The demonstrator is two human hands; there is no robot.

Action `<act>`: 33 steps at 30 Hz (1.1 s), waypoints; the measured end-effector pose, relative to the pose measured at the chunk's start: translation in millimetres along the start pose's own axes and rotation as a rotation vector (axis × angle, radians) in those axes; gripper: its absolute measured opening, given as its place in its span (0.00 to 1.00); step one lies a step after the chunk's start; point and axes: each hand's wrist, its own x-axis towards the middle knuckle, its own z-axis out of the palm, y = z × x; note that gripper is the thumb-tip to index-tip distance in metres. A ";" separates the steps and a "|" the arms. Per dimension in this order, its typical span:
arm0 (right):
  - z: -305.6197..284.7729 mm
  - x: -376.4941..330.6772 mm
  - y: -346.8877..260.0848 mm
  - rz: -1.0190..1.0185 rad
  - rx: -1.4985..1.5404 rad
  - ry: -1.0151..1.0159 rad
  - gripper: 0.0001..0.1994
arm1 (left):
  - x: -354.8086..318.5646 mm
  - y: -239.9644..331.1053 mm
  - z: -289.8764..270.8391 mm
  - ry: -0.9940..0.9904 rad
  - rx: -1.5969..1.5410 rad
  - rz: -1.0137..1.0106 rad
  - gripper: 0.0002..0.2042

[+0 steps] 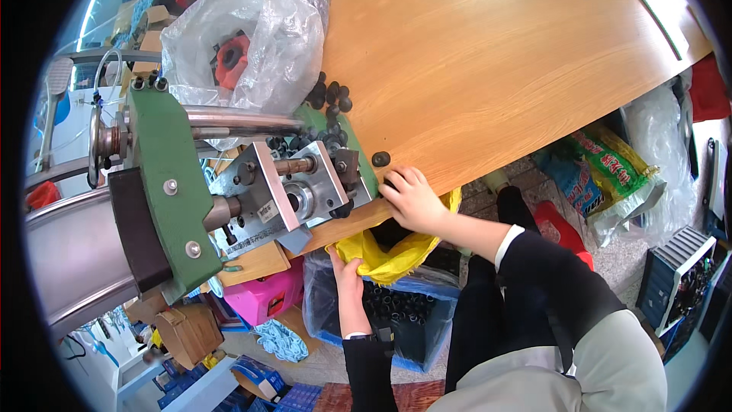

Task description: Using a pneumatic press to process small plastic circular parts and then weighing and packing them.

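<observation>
Black caps handled at the edge of a wooden table, beside a green press.

At the left, a green machine (164, 183) with a steel cylinder and a grey metal block is seen clamped at the table's near edge. Behind it a clear plastic bag (259, 30) holding a red part is laid on the wooden table (488, 53). Small black caps (329, 99) are heaped between bag and machine, and one single black cap (380, 159) is found lying apart near the edge. Below the edge, a yellow bag (385, 255) is gripped at its rim by the left hand (347, 271), fingers clenched on the plastic. The right hand (412, 198) is rested on the table edge just beside the single cap, fingers curled; whether anything is grasped cannot be told.
</observation>
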 end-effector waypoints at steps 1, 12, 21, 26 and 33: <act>3.2 -6.8 -12.3 0.053 -0.002 -0.027 0.17 | 1.4 -0.9 -3.8 0.006 0.001 -0.003 0.42; 46.9 -77.1 -43.8 -0.103 0.314 -0.030 0.17 | -1.0 0.2 2.3 -0.022 -0.021 -0.019 0.40; -5.6 -30.9 -14.3 0.227 -0.035 0.062 0.15 | -1.2 -6.5 1.5 0.021 -0.043 -0.004 0.42; 5.5 -57.2 -33.6 -0.160 0.053 -0.048 0.13 | -2.0 -3.0 -1.9 0.022 -0.037 -0.001 0.43; -22.4 76.9 30.9 0.145 0.224 0.226 0.20 | -3.3 0.6 3.3 0.038 -0.060 -0.039 0.43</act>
